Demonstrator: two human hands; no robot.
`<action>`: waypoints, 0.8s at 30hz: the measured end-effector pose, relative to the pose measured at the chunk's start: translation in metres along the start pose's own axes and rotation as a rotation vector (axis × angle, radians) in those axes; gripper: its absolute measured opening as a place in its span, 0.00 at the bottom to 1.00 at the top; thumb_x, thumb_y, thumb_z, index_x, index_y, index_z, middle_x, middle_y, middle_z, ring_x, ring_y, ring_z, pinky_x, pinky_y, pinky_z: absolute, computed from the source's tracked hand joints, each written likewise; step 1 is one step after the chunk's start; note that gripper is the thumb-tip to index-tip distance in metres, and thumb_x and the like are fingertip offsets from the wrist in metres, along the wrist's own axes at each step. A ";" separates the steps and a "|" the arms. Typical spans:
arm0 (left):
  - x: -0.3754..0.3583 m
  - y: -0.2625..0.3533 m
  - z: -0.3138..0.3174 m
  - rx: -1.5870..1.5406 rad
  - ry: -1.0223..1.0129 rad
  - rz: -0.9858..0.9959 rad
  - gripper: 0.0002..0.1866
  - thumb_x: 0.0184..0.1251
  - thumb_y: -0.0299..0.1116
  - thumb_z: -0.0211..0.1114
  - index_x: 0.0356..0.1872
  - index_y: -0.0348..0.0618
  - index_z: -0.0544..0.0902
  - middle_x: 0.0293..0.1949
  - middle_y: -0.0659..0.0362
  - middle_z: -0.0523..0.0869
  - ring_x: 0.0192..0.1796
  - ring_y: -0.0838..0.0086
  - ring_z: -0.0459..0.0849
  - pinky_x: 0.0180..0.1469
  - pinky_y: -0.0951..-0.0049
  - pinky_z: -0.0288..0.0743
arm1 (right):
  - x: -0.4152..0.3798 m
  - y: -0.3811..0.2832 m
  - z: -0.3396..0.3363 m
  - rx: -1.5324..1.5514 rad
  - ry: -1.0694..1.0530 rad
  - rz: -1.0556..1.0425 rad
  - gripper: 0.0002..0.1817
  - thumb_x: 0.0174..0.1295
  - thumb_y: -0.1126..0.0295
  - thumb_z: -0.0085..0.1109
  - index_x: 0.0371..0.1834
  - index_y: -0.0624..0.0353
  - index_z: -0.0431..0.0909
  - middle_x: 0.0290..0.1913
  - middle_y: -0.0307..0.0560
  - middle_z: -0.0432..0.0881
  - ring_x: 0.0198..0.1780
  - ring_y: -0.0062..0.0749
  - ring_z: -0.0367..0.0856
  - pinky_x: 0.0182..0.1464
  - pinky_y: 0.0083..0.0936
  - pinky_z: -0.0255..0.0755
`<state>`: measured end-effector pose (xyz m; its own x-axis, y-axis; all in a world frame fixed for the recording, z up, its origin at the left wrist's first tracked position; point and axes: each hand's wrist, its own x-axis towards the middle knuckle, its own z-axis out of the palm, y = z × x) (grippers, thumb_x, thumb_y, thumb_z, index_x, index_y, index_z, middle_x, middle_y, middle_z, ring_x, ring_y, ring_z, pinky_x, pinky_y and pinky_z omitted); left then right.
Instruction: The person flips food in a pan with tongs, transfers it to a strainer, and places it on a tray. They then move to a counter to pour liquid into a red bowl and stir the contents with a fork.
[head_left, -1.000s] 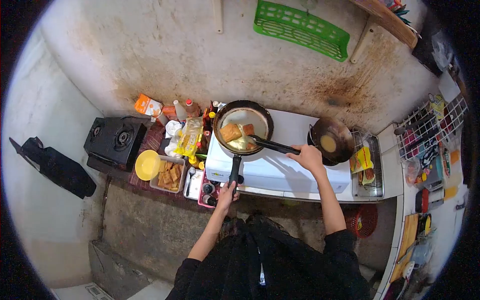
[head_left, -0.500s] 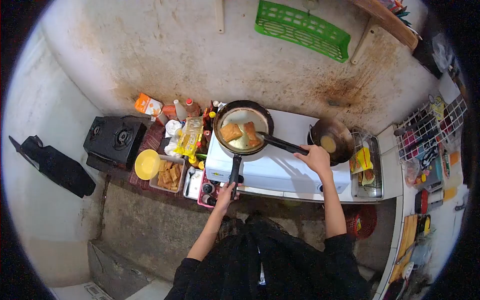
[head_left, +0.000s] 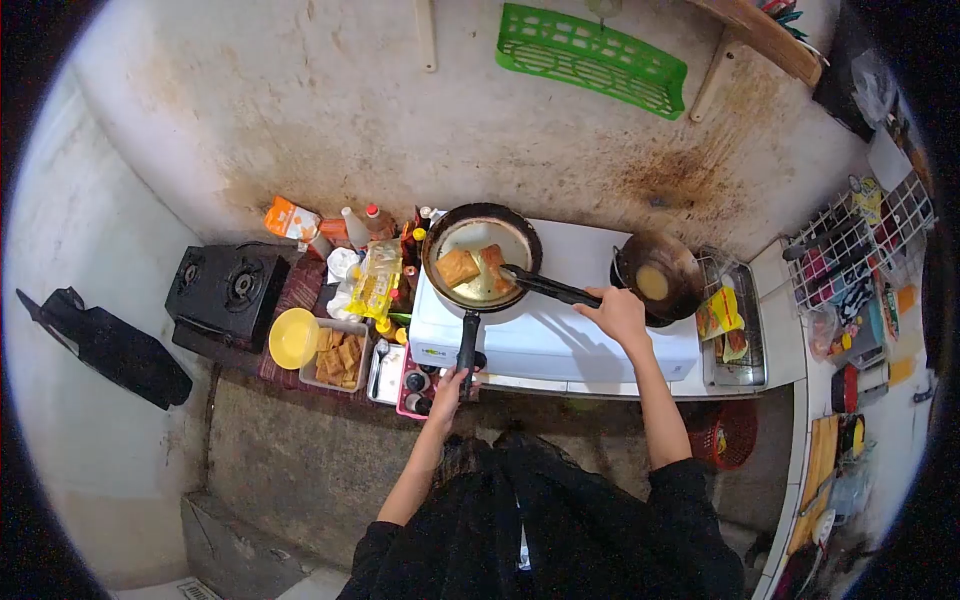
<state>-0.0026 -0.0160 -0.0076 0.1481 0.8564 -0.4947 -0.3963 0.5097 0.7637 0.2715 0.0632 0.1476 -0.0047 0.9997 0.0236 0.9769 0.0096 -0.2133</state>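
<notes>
A dark frying pan [head_left: 530,243] with a pale inside sits at the left end of the white stove [head_left: 590,255]. My left hand [head_left: 447,392] is closed around the end of its black handle. Two golden-brown fried pieces, a left piece [head_left: 457,268] and a right piece [head_left: 495,266], lie in shiny oil in the pan. My right hand [head_left: 617,315] grips black tongs [head_left: 555,289] from the right, their tips at the right piece.
A wok [head_left: 682,275] with a little oil stands on the stove's right. Left of the stove are a box of fried pieces [head_left: 340,356], a yellow bowl [head_left: 293,338], several bottles and a black two-burner stove [head_left: 225,290]. A wire rack [head_left: 740,345] is at the right.
The view has shifted slightly. My left hand stays on the pan handle, and the tongs remain at the right piece, which has turned or shifted a little.
</notes>
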 end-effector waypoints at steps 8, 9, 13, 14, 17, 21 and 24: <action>-0.010 0.004 0.003 0.050 0.093 -0.018 0.18 0.60 0.35 0.52 0.49 0.35 0.67 0.36 0.59 0.78 0.35 0.78 0.78 0.38 0.80 0.69 | 0.000 0.001 -0.006 0.034 -0.038 0.041 0.23 0.42 0.48 0.59 0.38 0.50 0.79 0.26 0.53 0.79 0.31 0.44 0.79 0.35 0.33 0.72; -0.009 0.003 0.002 0.026 0.052 -0.003 0.19 0.60 0.34 0.52 0.50 0.35 0.67 0.35 0.59 0.78 0.36 0.78 0.78 0.39 0.80 0.69 | 0.001 0.001 -0.006 0.022 -0.050 0.046 0.25 0.42 0.47 0.59 0.38 0.52 0.79 0.26 0.53 0.79 0.32 0.44 0.78 0.36 0.32 0.71; -0.010 0.001 0.001 0.057 0.100 -0.011 0.20 0.60 0.34 0.52 0.51 0.35 0.66 0.36 0.59 0.77 0.36 0.78 0.78 0.40 0.80 0.69 | 0.006 0.004 -0.011 0.033 -0.039 0.085 0.23 0.43 0.47 0.57 0.38 0.50 0.79 0.26 0.54 0.79 0.32 0.44 0.79 0.35 0.34 0.72; -0.011 0.000 0.002 0.038 0.104 -0.010 0.20 0.60 0.34 0.52 0.52 0.35 0.65 0.36 0.59 0.77 0.37 0.78 0.78 0.40 0.80 0.69 | 0.010 0.006 -0.012 0.080 -0.064 0.103 0.25 0.44 0.44 0.55 0.38 0.51 0.79 0.26 0.55 0.79 0.32 0.45 0.79 0.36 0.34 0.72; -0.014 0.000 0.003 0.013 0.094 -0.014 0.20 0.60 0.35 0.52 0.52 0.36 0.66 0.36 0.58 0.77 0.37 0.78 0.77 0.40 0.79 0.69 | 0.032 0.027 -0.002 0.203 -0.136 0.114 0.29 0.45 0.40 0.52 0.36 0.54 0.80 0.25 0.56 0.79 0.32 0.48 0.78 0.37 0.33 0.71; -0.026 0.014 0.012 0.063 0.124 -0.036 0.19 0.60 0.35 0.52 0.50 0.38 0.67 0.36 0.60 0.77 0.38 0.78 0.77 0.39 0.78 0.69 | 0.065 0.057 0.013 0.346 -0.268 0.121 0.31 0.43 0.39 0.54 0.29 0.61 0.81 0.16 0.48 0.73 0.22 0.36 0.72 0.28 0.27 0.65; -0.013 -0.002 -0.002 0.068 0.096 -0.032 0.17 0.60 0.35 0.52 0.49 0.40 0.68 0.35 0.61 0.77 0.38 0.78 0.77 0.39 0.78 0.69 | 0.080 0.063 0.013 0.420 -0.338 0.137 0.30 0.41 0.41 0.58 0.21 0.64 0.80 0.10 0.40 0.68 0.13 0.23 0.65 0.17 0.21 0.59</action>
<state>-0.0052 -0.0285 -0.0038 0.0708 0.8292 -0.5545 -0.3294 0.5441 0.7716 0.3300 0.1445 0.1232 -0.0192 0.9431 -0.3319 0.8045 -0.1825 -0.5653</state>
